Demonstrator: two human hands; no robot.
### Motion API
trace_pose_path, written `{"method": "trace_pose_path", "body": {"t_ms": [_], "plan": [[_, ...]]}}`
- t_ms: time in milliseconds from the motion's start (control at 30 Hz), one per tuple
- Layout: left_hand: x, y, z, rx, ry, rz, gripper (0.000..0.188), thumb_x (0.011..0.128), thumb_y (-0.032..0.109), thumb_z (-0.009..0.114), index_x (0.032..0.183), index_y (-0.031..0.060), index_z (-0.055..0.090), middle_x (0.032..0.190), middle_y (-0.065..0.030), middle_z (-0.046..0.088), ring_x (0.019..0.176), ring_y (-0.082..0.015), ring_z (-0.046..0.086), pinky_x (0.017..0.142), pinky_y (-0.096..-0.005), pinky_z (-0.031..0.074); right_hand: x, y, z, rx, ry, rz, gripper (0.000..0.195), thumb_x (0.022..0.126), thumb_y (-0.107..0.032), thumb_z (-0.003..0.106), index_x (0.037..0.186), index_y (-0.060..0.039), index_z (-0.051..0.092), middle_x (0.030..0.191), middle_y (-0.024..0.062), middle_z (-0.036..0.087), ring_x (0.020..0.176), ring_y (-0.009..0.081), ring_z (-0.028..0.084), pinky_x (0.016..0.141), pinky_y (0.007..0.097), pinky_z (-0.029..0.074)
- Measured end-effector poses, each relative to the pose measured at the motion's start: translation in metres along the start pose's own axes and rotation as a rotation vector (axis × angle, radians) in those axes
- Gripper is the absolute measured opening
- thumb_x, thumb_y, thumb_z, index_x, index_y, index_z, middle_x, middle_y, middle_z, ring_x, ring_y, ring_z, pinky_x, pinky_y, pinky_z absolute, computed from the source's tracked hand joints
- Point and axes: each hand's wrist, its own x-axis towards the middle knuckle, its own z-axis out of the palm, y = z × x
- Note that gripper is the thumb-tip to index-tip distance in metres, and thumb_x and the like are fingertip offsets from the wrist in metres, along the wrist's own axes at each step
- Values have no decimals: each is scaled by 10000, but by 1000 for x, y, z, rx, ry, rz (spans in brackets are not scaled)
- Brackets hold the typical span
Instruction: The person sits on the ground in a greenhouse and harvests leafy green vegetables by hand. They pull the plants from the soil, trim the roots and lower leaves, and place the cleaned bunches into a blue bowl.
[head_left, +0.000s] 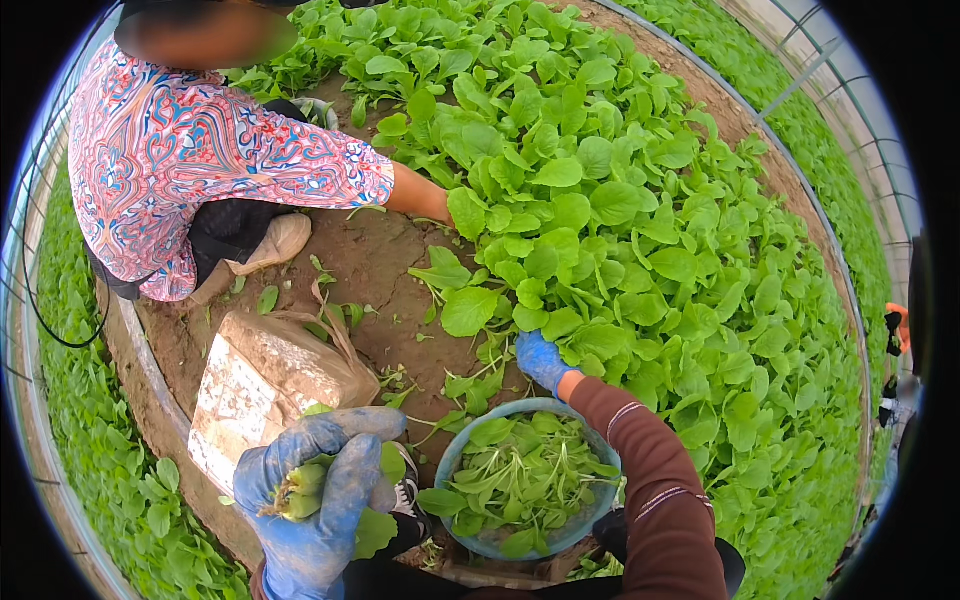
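Note:
Leafy green plants (570, 195) grow densely ahead and to the right. My right hand (541, 363), in a blue glove, reaches in at the bed's near edge; leaves hide its fingertips, so its grip cannot be made out. My left hand (315, 480), in a soiled blue glove, is closed around a small bunch of pulled greens (301, 491), with the root ends facing me and leaves showing past the fingers. Between my feet stands a round blue basin (450, 457) holding loose picked greens (525, 472), just below my right hand.
A co-worker in a patterned top (180, 150) crouches at the upper left, one arm reaching into the plants. A dirt-covered box-like bundle with plastic (277, 367) sits on bare soil (390, 300) left of centre. A grey edging strip (795, 165) curves along the bed's far side.

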Motion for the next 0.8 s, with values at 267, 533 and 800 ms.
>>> {"method": "trace_pose_path", "body": {"t_ms": [267,533,800], "plan": [[13,-11,13,135,32,18,235,859,170,605,917,-50,663,538,-62,585,422,-110,537,410,-218,376,13,-24,29,-266,-103,25,349,840,-90,536,1164,15,614,1147,197,593,1054,382,555,870,528,460],[20,-11,15,179,-76,85,242,867,178,599,910,-51,664,544,-62,589,446,-114,552,442,-219,397,4,-13,66,535,-89,465,406,851,-69,512,1249,0,551,1186,166,587,1098,302,555,963,423,429],[17,-9,14,164,-37,26,252,873,181,580,913,-55,658,569,-70,600,455,-120,553,467,-230,417,28,-5,42,711,-294,299,388,852,-83,513,1230,-9,559,1173,161,594,1086,302,561,948,420,434]]}}
